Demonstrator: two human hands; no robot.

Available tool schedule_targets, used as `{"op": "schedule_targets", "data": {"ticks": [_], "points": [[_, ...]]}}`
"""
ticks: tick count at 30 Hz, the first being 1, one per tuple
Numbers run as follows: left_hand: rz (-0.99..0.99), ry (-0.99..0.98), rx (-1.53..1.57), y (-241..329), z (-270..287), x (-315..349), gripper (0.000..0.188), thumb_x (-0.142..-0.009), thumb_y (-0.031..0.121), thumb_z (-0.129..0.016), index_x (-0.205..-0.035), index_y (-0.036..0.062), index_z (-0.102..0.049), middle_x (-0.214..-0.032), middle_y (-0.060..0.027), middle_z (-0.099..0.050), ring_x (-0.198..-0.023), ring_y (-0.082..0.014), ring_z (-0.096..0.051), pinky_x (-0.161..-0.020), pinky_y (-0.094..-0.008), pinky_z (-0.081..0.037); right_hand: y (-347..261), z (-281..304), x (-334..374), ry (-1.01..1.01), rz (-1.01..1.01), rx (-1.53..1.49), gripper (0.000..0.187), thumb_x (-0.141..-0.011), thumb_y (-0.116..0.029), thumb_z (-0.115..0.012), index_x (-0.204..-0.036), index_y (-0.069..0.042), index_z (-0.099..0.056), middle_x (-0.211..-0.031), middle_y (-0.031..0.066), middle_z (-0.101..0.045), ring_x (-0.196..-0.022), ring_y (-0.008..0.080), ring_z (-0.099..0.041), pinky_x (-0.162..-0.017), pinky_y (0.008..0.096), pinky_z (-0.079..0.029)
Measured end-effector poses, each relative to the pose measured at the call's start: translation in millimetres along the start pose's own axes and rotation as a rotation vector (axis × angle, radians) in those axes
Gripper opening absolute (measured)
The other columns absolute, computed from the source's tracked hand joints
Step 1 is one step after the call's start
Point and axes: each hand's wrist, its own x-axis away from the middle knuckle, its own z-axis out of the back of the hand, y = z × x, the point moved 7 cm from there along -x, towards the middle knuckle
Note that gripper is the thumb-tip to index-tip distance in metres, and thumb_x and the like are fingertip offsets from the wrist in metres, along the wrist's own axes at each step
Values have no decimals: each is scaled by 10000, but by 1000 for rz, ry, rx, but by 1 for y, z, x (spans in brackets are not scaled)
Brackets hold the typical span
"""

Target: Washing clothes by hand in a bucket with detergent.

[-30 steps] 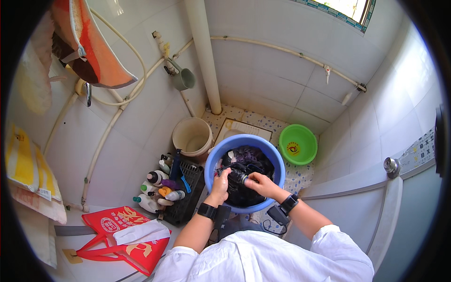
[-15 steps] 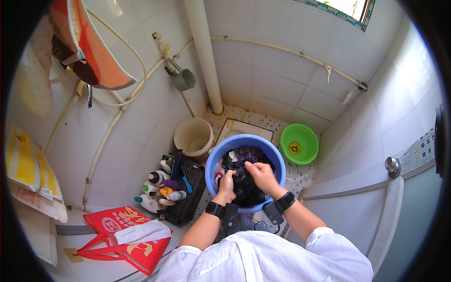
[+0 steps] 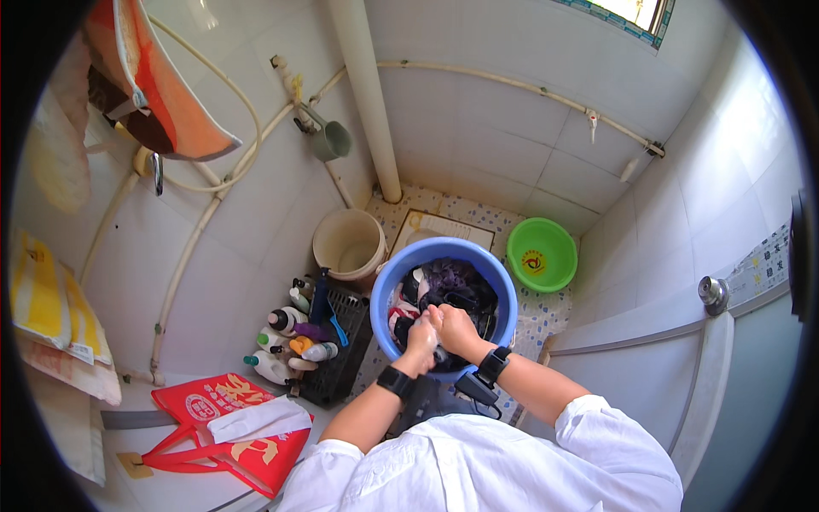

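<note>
A large blue basin (image 3: pixel 509 309) stands in front of me, filled with wet dark clothes (image 3: pixel 465 280). Purple, white and red pieces show among the black ones. Over the near half of the basin, my left hand (image 3: pixel 421 338) and my right hand (image 3: pixel 458 331) are closed and pressed against each other. A black garment is bunched in them, mostly hidden by the fingers; a bit of it shows below the knuckles. Each wrist wears a black band.
A pale bucket (image 3: pixel 349 244) sits behind the basin at left, a green basin (image 3: pixel 542 255) at right. Several bottles (image 3: pixel 271 369) crowd a black crate (image 3: pixel 331 386). A red bag (image 3: pixel 275 465) lies lower left. At right is a door with a round knob (image 3: pixel 713 294).
My hands have come together and nearer to me, the right one turning over toward the left. The black garment that was spread between them is now bunched and mostly covered.
</note>
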Motion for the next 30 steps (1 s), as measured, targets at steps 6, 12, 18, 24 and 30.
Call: {"op": "schedule_targets", "data": {"ticks": [6,12,18,24,30], "points": [[-93,-44,-132,12,-8,20,446,-887,399,-359,-940,10,-570,-847,-93,-567,-770,-174,-520,-678,-304,-412,-1,8,1,68,0,11,401,-865,-316,-392,-687,10,-542,-657,261,-554,-644,424,-548,-593,483,-443],[45,2,-97,3,12,12,523,-849,444,-445,-927,-59,-566,-833,-76,-571,-738,-139,-520,-655,-263,-425,6,-2,0,83,-36,16,397,-869,-324,-394,-684,3,-523,-682,252,-559,-662,411,-549,-602,479,-436],[-251,-103,-22,70,29,9,273,-777,221,-609,-893,-25,-583,-820,-54,-598,-681,-120,-540,-634,-267,-441,52,14,-9,-34,-70,-266,373,-837,-331,-494,-921,28,-551,-866,219,-587,-847,330,-571,-754,352,-440],[-758,300,-913,63,78,2,506,-689,196,-625,-1081,-39,-407,-1026,-208,-486,-968,-322,-466,-855,-390,-359,115,1,14,-560,-109,376,458,-658,-334,-604,-1005,-37,-570,-936,218,-582,-859,345,-566,-768,378,-457],[-604,-131,-825,51,12,21,261,-745,227,-614,-848,3,-530,-879,-139,-573,-691,-222,-569,-588,-329,-451,122,-27,29,-409,-287,346,529,-646,-247,-657,-1105,-61,-473,-897,180,-588,-882,326,-563,-797,353,-446]]}}
